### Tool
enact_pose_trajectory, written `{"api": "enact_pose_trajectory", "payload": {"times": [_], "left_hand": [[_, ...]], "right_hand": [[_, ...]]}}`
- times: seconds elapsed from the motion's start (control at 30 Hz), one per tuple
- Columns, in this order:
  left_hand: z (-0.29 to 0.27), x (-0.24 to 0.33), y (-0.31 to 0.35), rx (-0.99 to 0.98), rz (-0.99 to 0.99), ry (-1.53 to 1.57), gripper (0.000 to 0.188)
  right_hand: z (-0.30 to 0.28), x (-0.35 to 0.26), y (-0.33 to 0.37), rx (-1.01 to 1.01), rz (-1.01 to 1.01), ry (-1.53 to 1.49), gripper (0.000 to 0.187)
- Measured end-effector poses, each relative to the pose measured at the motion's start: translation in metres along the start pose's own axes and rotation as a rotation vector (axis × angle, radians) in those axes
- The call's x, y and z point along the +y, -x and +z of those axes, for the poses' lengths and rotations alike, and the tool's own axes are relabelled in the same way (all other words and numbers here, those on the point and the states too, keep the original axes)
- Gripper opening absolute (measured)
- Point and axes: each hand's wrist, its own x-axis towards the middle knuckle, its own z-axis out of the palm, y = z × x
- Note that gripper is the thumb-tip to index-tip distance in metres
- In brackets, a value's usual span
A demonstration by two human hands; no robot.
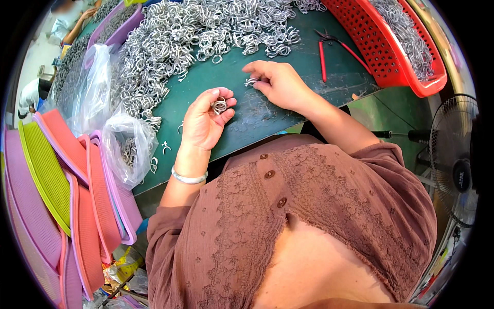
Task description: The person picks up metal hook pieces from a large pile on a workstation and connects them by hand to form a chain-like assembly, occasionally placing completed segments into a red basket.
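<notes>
Over the near part of the green tabletop [198, 82], my left hand [203, 116] is turned palm up, its fingers curled round a few silver metal rings [219, 106]. To its right, my right hand [275, 82] reaches palm down, thumb and fingers pinching a small silver ring [251, 81] just above the table. A large heap of similar silver rings [170, 41] spreads across the back and left of the table. Several loose ring pieces [165, 148] lie by my left wrist.
Red-handled pliers [329, 38] lie at the right, beside a red perforated basket [370, 41] of metal pieces. Nested plastic baskets [85, 206] and a clear bag [128, 149] are at the left. A fan [455, 159] stands at the right. Another person's arm [77, 26] shows far left.
</notes>
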Motion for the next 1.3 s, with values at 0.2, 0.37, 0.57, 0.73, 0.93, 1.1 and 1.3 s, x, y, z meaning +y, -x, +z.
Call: {"api": "enact_pose_trajectory", "payload": {"times": [0.2,0.37,0.57,0.73,0.93,1.1,1.3], "left_hand": [[0.015,-0.003,0.004,0.008,-0.055,-0.149,0.017],[0.028,-0.004,0.006,-0.070,-0.066,-0.177,0.017],[0.035,-0.004,0.008,-0.090,-0.062,-0.181,0.016],[0.037,-0.005,0.010,-0.092,-0.062,-0.183,0.016],[0.049,-0.010,0.007,-0.079,-0.098,-0.113,0.022],[0.056,-0.022,-0.002,-0.140,-0.198,0.059,0.025],[0.068,-0.009,-0.033,-0.103,-0.264,-0.079,0.021]], "right_hand": [[-0.003,0.000,0.002,-0.054,0.206,-0.893,0.026],[-0.005,-0.002,0.004,-0.055,0.232,-1.117,0.024],[-0.009,-0.004,0.007,-0.075,0.174,-1.097,0.025],[-0.011,-0.006,0.010,-0.066,0.146,-1.070,0.025],[-0.015,-0.006,0.016,-0.054,0.060,-1.014,0.022],[-0.028,-0.008,0.024,0.044,-0.341,-0.303,0.029],[-0.043,0.014,0.040,0.290,-0.092,-0.488,0.020]]}}
